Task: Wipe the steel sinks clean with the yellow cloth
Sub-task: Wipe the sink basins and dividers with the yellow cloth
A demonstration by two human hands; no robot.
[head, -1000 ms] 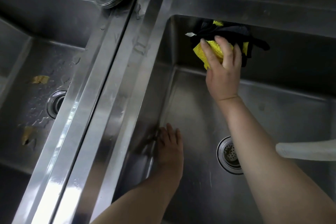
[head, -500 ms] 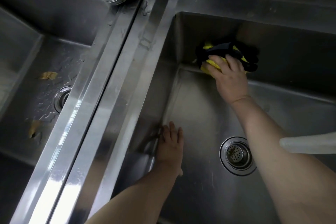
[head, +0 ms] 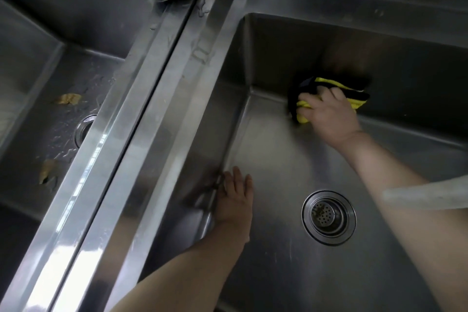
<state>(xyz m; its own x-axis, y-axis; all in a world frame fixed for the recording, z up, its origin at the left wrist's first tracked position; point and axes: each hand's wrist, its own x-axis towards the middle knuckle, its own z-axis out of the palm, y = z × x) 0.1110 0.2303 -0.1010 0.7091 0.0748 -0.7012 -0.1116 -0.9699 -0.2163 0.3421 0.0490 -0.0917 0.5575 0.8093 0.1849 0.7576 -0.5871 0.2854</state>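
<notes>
The yellow cloth [head: 329,99] sits bunched at the seam where the right sink [head: 278,154] floor meets its back wall, the right hand [head: 331,114] gripping it with curled fingers. Press firmly along that seam. The left hand [head: 235,197] rests flat, fingers straight, bracing on the floor.

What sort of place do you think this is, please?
Probably a commercial or canteen kitchen's wash-up area: two deep steel sinks side by side, a strainer drain, food scraps in the left basin, and a right hand wiping with a yellow cloth.
</notes>
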